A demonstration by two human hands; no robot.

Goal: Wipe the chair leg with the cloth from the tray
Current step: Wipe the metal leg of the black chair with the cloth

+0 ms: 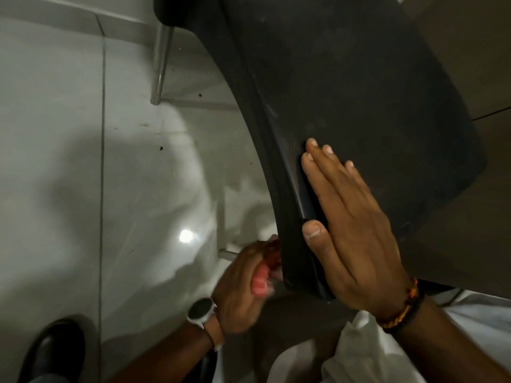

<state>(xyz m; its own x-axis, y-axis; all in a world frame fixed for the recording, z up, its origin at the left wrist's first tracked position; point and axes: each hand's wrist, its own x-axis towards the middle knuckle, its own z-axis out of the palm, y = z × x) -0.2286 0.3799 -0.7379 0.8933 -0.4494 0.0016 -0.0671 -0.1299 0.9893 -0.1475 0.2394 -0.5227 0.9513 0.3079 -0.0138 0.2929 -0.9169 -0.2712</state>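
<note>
I look down on a dark grey plastic chair (359,92) from above. My right hand (351,225) lies flat on the seat's near edge, fingers together, thumb hooked over the rim. Below the seat edge my left hand (240,286), with a watch on its wrist, is closed around a pink-red cloth (260,283), blurred by motion. A short piece of a metal chair leg (228,252) pokes out just left of that hand near the floor. The rest of this leg is hidden by the hand and seat. Another metal leg (163,56) stands at the far side.
Glossy white floor tiles (83,161) fill the left, with a bright light reflection and dark specks. My black shoe (52,352) is at the bottom left. White fabric of my clothing (367,352) lies at the bottom right. No tray is in view.
</note>
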